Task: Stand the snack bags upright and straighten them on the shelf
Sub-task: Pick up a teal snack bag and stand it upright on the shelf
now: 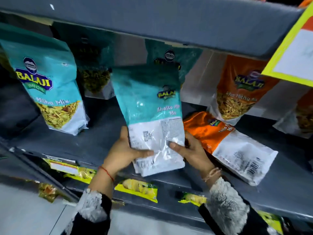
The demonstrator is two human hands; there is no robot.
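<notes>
Gripping the white lower end of a glossy teal plastic snack bag, the left hand and right hand clamp its two edges and hold it over the near part of the grey metal shelf. Set down unevenly, the slick bag could topple, or its right edge could nudge the flat orange bag just beside it. Four teal bags show, two apparently dim at the far back, plus three orange ones.
</notes>
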